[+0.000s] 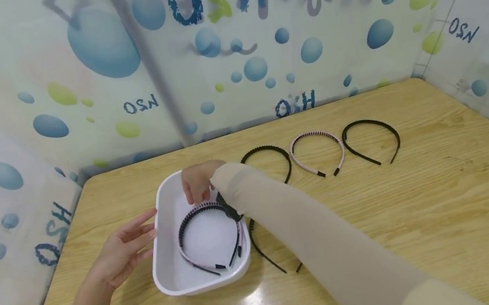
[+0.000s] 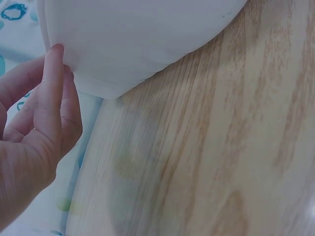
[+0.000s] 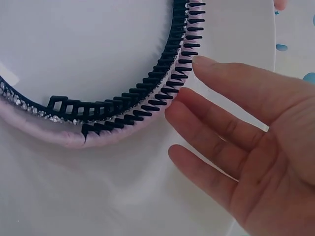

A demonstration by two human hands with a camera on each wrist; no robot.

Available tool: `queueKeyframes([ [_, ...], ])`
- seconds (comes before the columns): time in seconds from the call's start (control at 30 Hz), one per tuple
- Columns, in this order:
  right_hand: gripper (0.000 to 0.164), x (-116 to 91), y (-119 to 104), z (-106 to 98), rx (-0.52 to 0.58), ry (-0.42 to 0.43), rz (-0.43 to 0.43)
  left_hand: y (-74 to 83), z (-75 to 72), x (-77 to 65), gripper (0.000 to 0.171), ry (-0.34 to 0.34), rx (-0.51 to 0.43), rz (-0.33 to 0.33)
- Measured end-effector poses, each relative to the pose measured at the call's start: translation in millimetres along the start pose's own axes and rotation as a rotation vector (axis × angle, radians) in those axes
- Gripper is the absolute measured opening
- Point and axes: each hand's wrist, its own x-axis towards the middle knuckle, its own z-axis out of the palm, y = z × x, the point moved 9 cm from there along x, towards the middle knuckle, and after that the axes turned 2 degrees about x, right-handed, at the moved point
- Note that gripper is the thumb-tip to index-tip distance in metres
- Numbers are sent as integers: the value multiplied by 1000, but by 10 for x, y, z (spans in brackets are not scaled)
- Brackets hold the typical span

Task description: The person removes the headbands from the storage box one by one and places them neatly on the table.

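A white plastic basin [image 1: 176, 287] stands on the table with a black toothed headband [image 3: 125, 105] and a pink one [image 3: 64, 140] lying together in it. My right hand [image 1: 198, 181] reaches inside over the far wall. Its thumb and fingertips are right at the headbands' outer edge, fingers relaxed, in the right wrist view [image 3: 261, 142]. Outside the basin, my left hand [image 1: 126, 249] touches the left wall with extended fingertips. The left wrist view shows those fingers [image 2: 54, 88] against the white side.
Toward the back lie a black headband [image 1: 265, 147], a pink headband [image 1: 315, 133] and another black headband [image 1: 369, 121]. Right of the basin, one more black headband [image 1: 268, 260] is partly hidden by my right sleeve [image 1: 307, 228]. A patterned curtain [image 1: 233, 89] borders the wooden table [image 1: 455, 202].
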Motion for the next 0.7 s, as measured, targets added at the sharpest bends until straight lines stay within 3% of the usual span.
queueKeyframes([
  [0.4, 11, 102, 63, 52, 40, -9, 17, 18, 16, 13, 42, -21, -9, 44],
  [0.7, 11, 121, 61, 64, 44, -12, 8, 2, 7, 13, 41, -13, -4, 30],
])
